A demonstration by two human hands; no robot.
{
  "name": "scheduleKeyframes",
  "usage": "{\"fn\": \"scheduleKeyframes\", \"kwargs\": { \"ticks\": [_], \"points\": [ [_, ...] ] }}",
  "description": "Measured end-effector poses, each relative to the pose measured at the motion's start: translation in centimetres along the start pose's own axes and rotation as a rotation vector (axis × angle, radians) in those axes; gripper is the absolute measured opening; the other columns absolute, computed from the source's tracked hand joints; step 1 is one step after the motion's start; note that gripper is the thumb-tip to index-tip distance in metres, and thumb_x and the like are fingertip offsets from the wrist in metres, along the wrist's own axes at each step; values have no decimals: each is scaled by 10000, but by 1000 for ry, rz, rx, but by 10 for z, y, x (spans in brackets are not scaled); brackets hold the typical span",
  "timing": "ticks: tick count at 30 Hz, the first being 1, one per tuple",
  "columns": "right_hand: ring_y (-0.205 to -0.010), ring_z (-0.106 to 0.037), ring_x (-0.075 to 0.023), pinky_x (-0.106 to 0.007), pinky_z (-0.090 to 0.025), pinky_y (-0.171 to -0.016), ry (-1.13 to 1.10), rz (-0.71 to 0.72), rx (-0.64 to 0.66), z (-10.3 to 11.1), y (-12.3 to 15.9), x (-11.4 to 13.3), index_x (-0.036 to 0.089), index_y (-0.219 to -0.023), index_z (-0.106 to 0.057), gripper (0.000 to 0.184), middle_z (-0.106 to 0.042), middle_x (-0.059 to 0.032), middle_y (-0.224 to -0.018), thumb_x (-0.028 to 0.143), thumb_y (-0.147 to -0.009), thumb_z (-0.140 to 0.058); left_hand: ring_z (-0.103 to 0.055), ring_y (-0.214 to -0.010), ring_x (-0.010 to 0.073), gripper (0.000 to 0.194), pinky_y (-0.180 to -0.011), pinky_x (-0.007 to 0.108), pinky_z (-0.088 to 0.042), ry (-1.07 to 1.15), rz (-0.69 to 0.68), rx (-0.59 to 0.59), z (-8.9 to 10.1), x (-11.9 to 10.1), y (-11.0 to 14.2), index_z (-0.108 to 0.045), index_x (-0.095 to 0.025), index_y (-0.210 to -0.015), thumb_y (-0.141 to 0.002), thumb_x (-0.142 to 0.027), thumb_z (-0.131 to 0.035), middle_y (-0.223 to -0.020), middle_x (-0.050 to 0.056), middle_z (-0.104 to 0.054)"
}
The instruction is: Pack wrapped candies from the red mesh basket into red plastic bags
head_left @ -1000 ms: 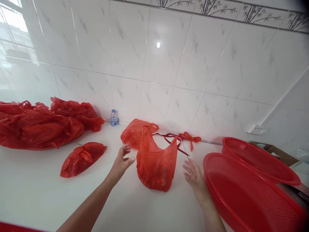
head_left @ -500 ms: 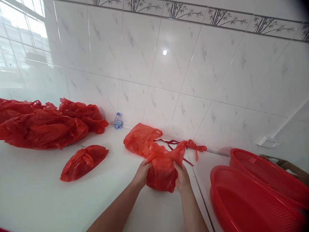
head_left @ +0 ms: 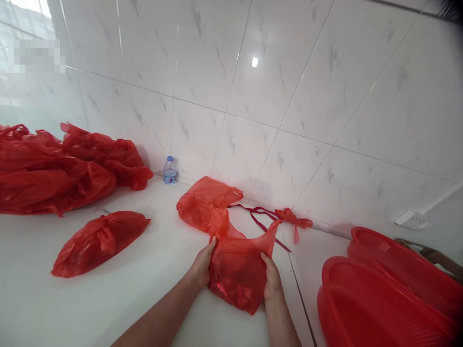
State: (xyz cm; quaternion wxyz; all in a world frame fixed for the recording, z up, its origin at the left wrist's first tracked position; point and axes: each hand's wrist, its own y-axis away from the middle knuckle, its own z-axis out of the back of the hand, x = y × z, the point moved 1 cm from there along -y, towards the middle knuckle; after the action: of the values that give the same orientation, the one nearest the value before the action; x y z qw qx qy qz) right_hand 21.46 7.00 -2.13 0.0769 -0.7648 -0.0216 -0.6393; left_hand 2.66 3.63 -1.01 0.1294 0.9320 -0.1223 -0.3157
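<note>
- White marbled wall tiles point(head_left: 202, 58) stand behind a pale tabletop point(head_left: 162, 246); clock directions are read from the held bag, with twelve towards the wall.
- Ten o'clock, far left: a large heap of crumpled red plastic bags point(head_left: 72, 178).
- Nine to ten o'clock: a tied red bag point(head_left: 97, 246), lying slantwise.
- Between ten and eleven o'clock: a small blue-capped bottle point(head_left: 170, 173), upright near the wall.
- Eleven o'clock: a second red bag point(head_left: 198, 205), touching the held bag's upper left.
- Nine o'clock, touching: the left hand point(head_left: 201, 266), its fingers closed on the bag's side, thumb in front.
- Centre, on the near part of the tabletop: the held red bag point(head_left: 237, 270), long axis roughly twelve to six, handles towards the wall, something dark inside.
- Three o'clock, touching: the right hand point(head_left: 273, 282), its fingers closed on the opposite side, thumb slightly lower than the left one. Neither hand is clearly nearer the bag.
- One o'clock: a dark red ribbon point(head_left: 284, 245); at two, a knotted red scrap point(head_left: 289, 216).
- Three to four o'clock: two red plastic baskets point(head_left: 327, 270), side by side.
</note>
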Motion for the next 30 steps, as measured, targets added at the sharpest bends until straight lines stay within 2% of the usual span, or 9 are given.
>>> {"fn": "scheduleKeyframes", "kwargs": {
  "ticks": [4, 7, 11, 14, 17, 20, 24, 27, 30],
  "points": [
    [-894, -656, -280, -457, -503, -823, -183, -214, 42, -7, 3, 0, 223, -824, -672, 374, -713, -71, -905, 558, -799, -507, -670, -922, 261, 260, -799, 377, -538, 21, 62, 60, -6, 4, 3, -625, -184, -876, -785, -428, -604, -844, 75, -714],
    [-941, -644, -281, -471, -493, -834, -311, -156, 11, -8, 7, 2, 263, -1047, -648, 538, -692, -70, -1009, 686, -778, -451, -661, -934, 269, 160, -832, 389, -521, -43, 78, 180, -11, 6, 7, -615, -193, -769, -769, -353, -608, -781, 56, -703],
    [-1011, -620, -297, -473, -491, -841, -290, -119, 120, -14, 12, 10, 294, -1222, -560, 715, -648, -79, -1136, 733, -659, -583, -603, -1075, 310, 499, -914, 455, -473, -137, -19, 303, -14, 4, 15, -621, -198, -1078, -783, -589, -521, -1058, 116, -686],
    [-977, -632, -294, -451, -499, -837, -229, -204, 192, -22, 13, 17, 232, -1122, -631, 531, -684, -89, -1037, 500, -673, -725, -573, -1124, 330, 633, -954, 482, -442, -106, -71, 412, -14, 2, 20, -560, -196, -1214, -748, -626, -558, -1152, 136, -651],
    [-897, -654, -275, -441, -508, -824, -254, -256, 175, -26, 11, 20, 205, -933, -682, 314, -707, -69, -898, 435, -721, -703, -595, -1092, 324, 549, -944, 458, -452, -131, -65, 475, -14, 2, 20, -572, -192, -1203, -716, -408, -706, -1121, 125, -667],
    [-864, -655, -246, -416, -511, -826, -386, -259, 95, -22, 9, 17, 207, -796, -667, 237, -702, -41, -841, 423, -713, -719, -642, -1003, 310, 438, -905, 428, -480, -161, -1, 423, -14, 4, 18, -626, -149, -1104, -690, -241, -737, -1020, 124, -699],
    [-901, -631, -174, -346, -495, -847, -680, -213, -51, -13, 7, 9, 256, -843, -655, 186, -676, 21, -857, 314, -699, -758, -667, -931, 280, 284, -854, 380, -505, -76, 3, 213, -13, 3, 14, -646, -123, -1003, -726, -184, -673, -935, 124, -715],
    [-637, -555, -81, -232, -481, -686, -782, -206, -14, -12, 6, 4, 271, -879, -642, 210, -505, 82, -582, 243, -706, -758, -671, -915, 267, 227, -838, 353, -509, -39, 41, 203, -13, 3, 13, -649, -121, -962, -742, -170, -622, -917, 119, -717],
    [-507, -402, -61, -203, -415, -563, -692, -194, 88, -17, 6, 6, 226, -921, -642, 227, -347, 86, -529, 353, -750, -722, -672, -899, 267, 204, -829, 351, -512, -35, 120, 208, -12, 5, 11, -652, -106, -922, -758, -207, -582, -885, 120, -716]
  ]
}}
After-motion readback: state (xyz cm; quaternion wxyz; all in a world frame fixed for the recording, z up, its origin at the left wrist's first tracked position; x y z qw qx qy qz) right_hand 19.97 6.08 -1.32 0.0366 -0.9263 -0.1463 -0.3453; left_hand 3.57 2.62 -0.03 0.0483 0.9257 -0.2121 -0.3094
